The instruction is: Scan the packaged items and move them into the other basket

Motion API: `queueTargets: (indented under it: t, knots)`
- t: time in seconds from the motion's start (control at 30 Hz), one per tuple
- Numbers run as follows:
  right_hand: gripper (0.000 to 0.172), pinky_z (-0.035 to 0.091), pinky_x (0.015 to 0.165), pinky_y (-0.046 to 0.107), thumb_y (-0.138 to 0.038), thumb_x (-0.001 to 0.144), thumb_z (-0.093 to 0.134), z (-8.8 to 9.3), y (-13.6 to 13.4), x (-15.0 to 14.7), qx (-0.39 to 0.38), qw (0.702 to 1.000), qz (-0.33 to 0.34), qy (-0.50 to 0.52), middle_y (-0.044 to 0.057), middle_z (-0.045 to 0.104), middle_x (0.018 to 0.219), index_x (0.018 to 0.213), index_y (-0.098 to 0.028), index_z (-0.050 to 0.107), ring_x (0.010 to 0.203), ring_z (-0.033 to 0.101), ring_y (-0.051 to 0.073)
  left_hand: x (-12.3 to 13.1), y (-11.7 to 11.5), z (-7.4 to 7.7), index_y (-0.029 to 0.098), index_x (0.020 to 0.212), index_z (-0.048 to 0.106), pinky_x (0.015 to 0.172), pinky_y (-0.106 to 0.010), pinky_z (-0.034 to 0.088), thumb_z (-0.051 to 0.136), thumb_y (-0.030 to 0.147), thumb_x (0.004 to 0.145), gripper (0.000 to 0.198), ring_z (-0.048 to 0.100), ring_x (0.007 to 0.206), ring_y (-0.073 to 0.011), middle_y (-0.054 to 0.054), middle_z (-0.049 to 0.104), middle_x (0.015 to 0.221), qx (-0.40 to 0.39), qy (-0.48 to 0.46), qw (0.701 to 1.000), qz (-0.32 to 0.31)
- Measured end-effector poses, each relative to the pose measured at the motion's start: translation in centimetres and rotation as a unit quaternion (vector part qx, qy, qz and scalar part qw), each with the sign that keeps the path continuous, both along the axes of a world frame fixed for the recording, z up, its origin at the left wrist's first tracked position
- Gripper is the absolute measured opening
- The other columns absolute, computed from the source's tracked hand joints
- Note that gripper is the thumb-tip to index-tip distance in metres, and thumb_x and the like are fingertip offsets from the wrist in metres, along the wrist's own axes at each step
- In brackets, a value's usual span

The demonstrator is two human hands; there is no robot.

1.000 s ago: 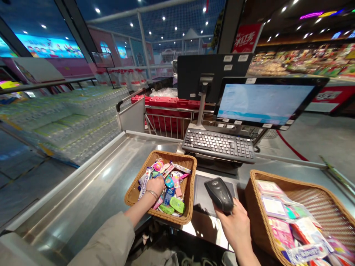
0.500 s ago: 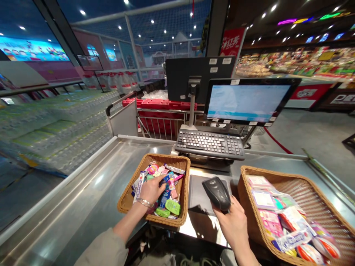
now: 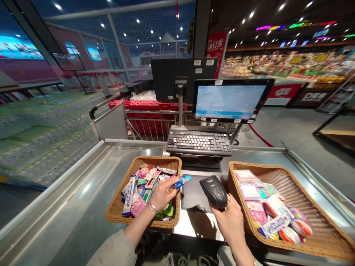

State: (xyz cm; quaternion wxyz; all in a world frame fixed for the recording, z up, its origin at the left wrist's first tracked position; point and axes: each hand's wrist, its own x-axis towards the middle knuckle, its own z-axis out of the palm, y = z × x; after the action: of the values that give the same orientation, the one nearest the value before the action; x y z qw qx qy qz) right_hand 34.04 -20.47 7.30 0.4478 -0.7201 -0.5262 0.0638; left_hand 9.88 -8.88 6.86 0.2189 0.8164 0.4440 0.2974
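Presently, from the head camera, the left hand (image 3: pixel 162 194) is gripping a small blue packet (image 3: pixel 183 181) by its near end, fingers closing on it. The packet is sticking out over the right rim of the left wicker basket (image 3: pixel 114 210), its far end pointing toward a grey plate (image 3: pixel 190 197) set in the counter (image 3: pixel 69 210). A silvery bracelet (image 3: pixel 154 208) is circling the left wrist. The right hand (image 3: pixel 230 218) is closing round a black handheld scanner (image 3: pixel 213 191), holding it above the plate, between the two baskets; its broad head is facing forward and a little left (whether a finger is pressing a trigger, cannot tell).

Beneath and beside the left hand, mixed small packs are lying in a heap: a white-and-purple stick pack (image 3: pixel 129 195) along the left, a pink packet (image 3: pixel 138 205) next to it, green packs (image 3: pixel 168 210) partly hidden by the wrist. To the right of the scanner, a second wicker basket (image 3: pixel 288 181) is holding flat boxes (image 3: pixel 249 191), another stick pack (image 3: pixel 276 225) and red-and-white rounded packs (image 3: pixel 290 234). Beyond the plate, a keyboard (image 3: pixel 198 142) is sitting below a lit screen (image 3: pixel 229 99).
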Motion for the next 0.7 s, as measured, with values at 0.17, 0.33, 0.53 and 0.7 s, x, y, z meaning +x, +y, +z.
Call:
queueTargets:
  t: [0.17,0.33,0.53,0.7]
  knots:
    - [0.035,0.049,0.078,0.040,-0.056,0.080,0.057,0.2,-0.3,0.2,0.004,1.000,-0.008,-0.016,0.008,0.068,0.084,0.081,-0.022,0.067,0.084,0.061,0.026,-0.2,0.5,-0.4,0.029,0.120,0.065,0.117,-0.045,0.036,0.055,0.012,0.080,0.045,0.059,0.123,-0.0181,0.001,0.065,0.128,0.013,0.098,0.995,-0.016]
    - [0.035,0.049,0.081,0.041,-0.056,0.081,0.057,0.1,-0.5,0.2,0.006,1.000,-0.009,-0.019,0.009,0.069,0.088,0.082,-0.022,0.067,0.089,0.062,0.027,-0.4,0.6,0.8,0.027,0.124,0.062,0.122,-0.061,0.010,0.053,0.011,0.084,0.044,0.051,0.132,-0.0235,-0.002,0.064,0.130,0.073,0.192,0.978,-0.030]
    - [0.035,0.042,0.098,0.049,-0.052,0.080,0.058,-0.8,-0.5,0.1,0.017,0.999,-0.015,-0.049,0.011,0.072,0.100,0.091,-0.020,0.069,0.103,0.061,0.030,-0.4,0.3,1.8,0.025,0.127,0.061,0.119,-0.068,0.002,0.053,0.014,0.086,0.043,0.045,0.137,-0.0280,-0.005,0.063,0.131,0.115,0.237,0.965,-0.013]
    - [0.023,0.028,0.107,0.056,-0.035,0.076,0.061,-0.8,-0.5,-0.1,0.056,0.990,0.005,-0.126,0.009,0.072,0.109,0.094,-0.021,0.066,0.111,0.062,0.030,0.1,0.2,2.1,0.024,0.125,0.061,0.115,-0.072,-0.006,0.051,0.017,0.090,0.038,0.046,0.135,-0.0307,-0.005,0.066,0.127,0.133,0.229,0.964,0.006]
